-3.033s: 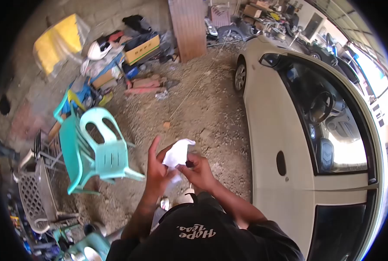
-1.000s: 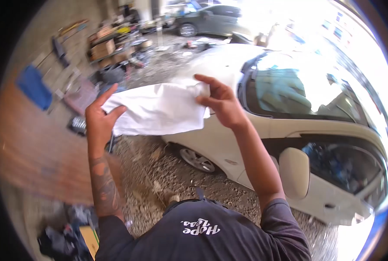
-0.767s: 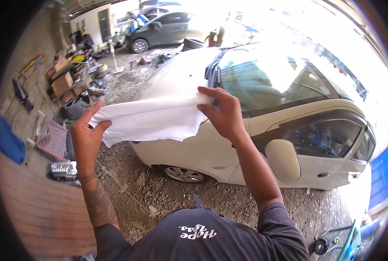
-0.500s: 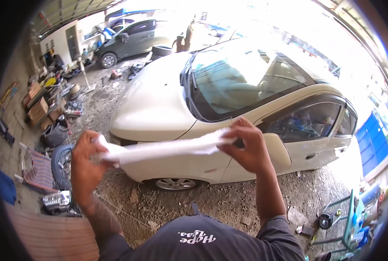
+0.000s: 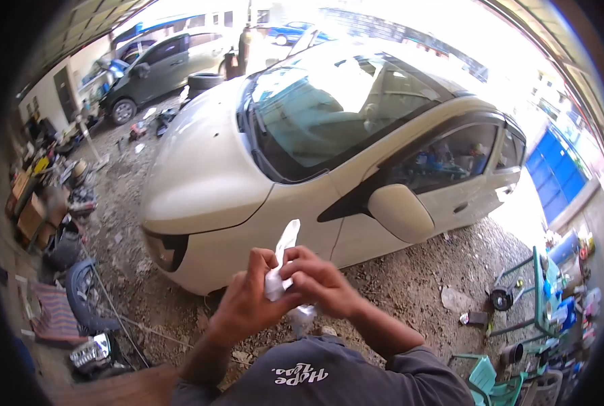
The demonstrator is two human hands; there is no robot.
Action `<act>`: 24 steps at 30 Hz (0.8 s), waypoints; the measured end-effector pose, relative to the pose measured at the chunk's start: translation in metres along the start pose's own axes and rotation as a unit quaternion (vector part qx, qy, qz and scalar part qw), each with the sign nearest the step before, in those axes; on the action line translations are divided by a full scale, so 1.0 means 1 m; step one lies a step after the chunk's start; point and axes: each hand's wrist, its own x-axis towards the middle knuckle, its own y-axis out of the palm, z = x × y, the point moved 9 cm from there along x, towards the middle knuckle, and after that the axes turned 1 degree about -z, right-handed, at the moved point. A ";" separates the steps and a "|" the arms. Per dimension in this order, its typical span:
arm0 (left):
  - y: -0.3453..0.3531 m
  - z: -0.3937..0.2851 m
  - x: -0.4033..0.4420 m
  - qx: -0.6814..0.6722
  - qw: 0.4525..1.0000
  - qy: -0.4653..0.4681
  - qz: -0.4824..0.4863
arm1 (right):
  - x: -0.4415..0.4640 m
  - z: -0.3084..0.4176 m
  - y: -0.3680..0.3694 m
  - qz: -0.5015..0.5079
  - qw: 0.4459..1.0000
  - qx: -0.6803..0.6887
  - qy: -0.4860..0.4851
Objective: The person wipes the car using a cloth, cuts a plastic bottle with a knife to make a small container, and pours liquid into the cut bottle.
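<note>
Close in front of my chest, my left hand point(image 5: 244, 298) and my right hand point(image 5: 321, 281) come together on a bunched thin white sheet point(image 5: 288, 237). I cannot tell whether it is cloth or plastic. One end sticks up between my fingers, and a crumpled part is pinched between the hands. A pale, crinkled piece point(image 5: 302, 314) shows just below my right hand; whether it belongs to the same sheet is unclear. Fingers of both hands are closed round the white material. Beyond them stands a cream-white car point(image 5: 261, 250), apart from my hands.
Gravel ground point(image 5: 397, 284) surrounds the car. On the right are a green metal stand point(image 5: 539, 284) crowded with bottles and a green plastic chair point(image 5: 484, 379). Along the left lie a headlamp point(image 5: 90, 352), a striped cloth point(image 5: 53, 310) and boxes point(image 5: 35, 216). A dark car point(image 5: 160, 74) is parked behind.
My hands have come from wide apart to close together and lower. The white sheet, stretched between them before, is now bunched up. My view has shifted toward the right.
</note>
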 end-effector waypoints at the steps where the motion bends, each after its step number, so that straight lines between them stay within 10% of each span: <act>1: 0.004 0.009 0.003 -0.010 1.000 -0.007 -0.026 | -0.001 0.005 0.000 -0.024 1.000 -0.001 -0.008; 6: 0.032 0.032 0.033 -0.027 0.998 -0.012 -0.047 | -0.052 -0.043 -0.032 -0.253 0.966 0.040 0.022; 11: 0.183 0.008 0.030 -0.156 0.909 0.031 0.384 | -0.134 -0.106 -0.044 -0.301 0.894 0.303 0.138; 14: 0.226 -0.010 0.034 -0.403 0.795 -0.149 0.429 | -0.167 -0.090 -0.084 -0.397 0.758 0.507 0.108; 15: 0.234 -0.022 0.044 -0.378 0.808 -0.128 0.433 | -0.178 -0.096 -0.108 -0.415 0.765 0.483 0.097; 16: 0.244 -0.030 0.055 -0.354 0.822 -0.108 0.434 | -0.179 -0.088 -0.125 -0.221 0.755 0.612 -0.076; 20: 0.274 -0.036 0.139 -0.220 0.951 0.045 0.215 | -0.227 -0.049 -0.209 -0.367 0.767 0.523 0.056; 24: 0.373 -0.034 0.156 -0.328 0.887 -0.007 0.326 | -0.262 -0.036 -0.270 -0.323 0.774 0.541 0.068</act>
